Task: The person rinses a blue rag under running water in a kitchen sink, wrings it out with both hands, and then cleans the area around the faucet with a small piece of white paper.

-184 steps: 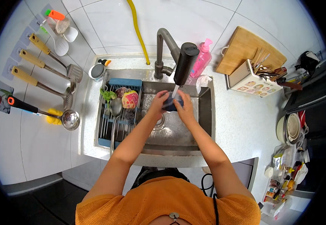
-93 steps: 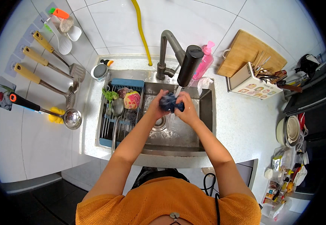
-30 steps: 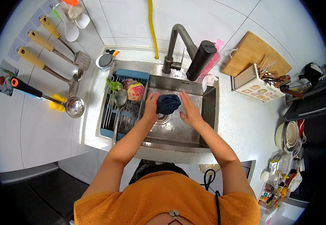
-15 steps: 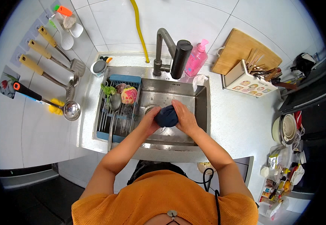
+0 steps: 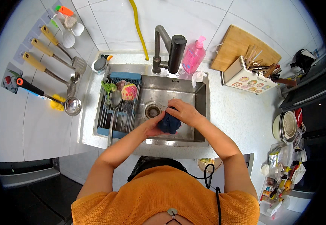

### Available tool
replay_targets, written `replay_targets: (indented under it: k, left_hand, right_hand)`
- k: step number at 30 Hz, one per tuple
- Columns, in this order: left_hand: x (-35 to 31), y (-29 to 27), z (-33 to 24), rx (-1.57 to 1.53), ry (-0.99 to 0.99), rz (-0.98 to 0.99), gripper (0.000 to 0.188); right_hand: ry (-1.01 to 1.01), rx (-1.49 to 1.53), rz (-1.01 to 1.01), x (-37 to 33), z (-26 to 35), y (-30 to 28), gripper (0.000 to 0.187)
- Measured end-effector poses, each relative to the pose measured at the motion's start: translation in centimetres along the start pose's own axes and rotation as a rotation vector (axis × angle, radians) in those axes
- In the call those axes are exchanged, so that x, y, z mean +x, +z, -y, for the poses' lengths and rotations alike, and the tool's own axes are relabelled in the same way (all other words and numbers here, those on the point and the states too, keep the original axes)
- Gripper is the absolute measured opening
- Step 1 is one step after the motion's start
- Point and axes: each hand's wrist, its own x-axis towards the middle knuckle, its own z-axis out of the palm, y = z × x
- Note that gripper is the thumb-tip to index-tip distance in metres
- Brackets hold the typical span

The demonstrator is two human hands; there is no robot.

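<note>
Over the near half of the steel sink (image 5: 185, 90) I hold a bunched dark blue cloth (image 5: 169, 124). My left hand (image 5: 154, 126) is closed around its left side, thumb along the upper edge. My right hand (image 5: 182, 111) lies over the top and right of it, fingers bent onto the fabric. Parts of the cloth and some fingertips are hidden by the hands. Just beyond it the round drain (image 5: 152, 110) shows in the sink floor.
On the sink's left rests a blue drying rack (image 5: 123, 77) with a ladle-like spoon (image 5: 115, 101), leafy greens (image 5: 107, 88) and a pink-yellow sponge-like ball (image 5: 128, 92). Behind stand a dark faucet (image 5: 177, 54) and pink pump bottle (image 5: 193, 58). A utensil holder (image 5: 247, 80) stands right.
Both hands and the cloth have come slightly nearer to me, uncovering the drain. My right hand has shifted from the cloth's right side onto its top, and the fabric looks more crumpled.
</note>
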Motion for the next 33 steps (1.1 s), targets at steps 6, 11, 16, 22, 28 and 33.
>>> replay_targets:
  k: [6, 11, 16, 22, 28, 33]
  left_hand:
    - [0.3, -1.4, -1.5, 0.425, -0.158, -0.148, 0.053]
    - [2.4, -2.0, -3.6, 1.317, -0.236, -0.317, 0.045]
    - [3.2, -1.2, -4.4, 2.249, 0.120, -0.568, 0.027]
    - [2.8, -0.1, -6.4, 2.584, 0.744, -0.232, 0.025]
    - [2.1, 0.7, -8.6, 2.748, 0.866, 0.059, 0.012]
    - [2.0, 0.1, -8.5, 2.712, 1.013, 0.106, 0.014]
  right_hand:
    - [0.076, -0.065, 0.191, 0.1, 0.1, -0.4, 0.043]
    - [0.389, -0.190, 0.470, -1.0, -0.1, 2.5, 0.036]
    - [0.697, -0.095, 0.352, -1.4, 0.0, 5.3, 0.029]
    - [1.182, 0.885, 0.012, -2.3, 0.6, 7.0, 0.016]
    - [1.378, 1.838, 0.075, -0.5, 2.8, 3.8, 0.013]
    - [1.322, 2.265, 0.105, -1.5, 2.9, 4.6, 0.012]
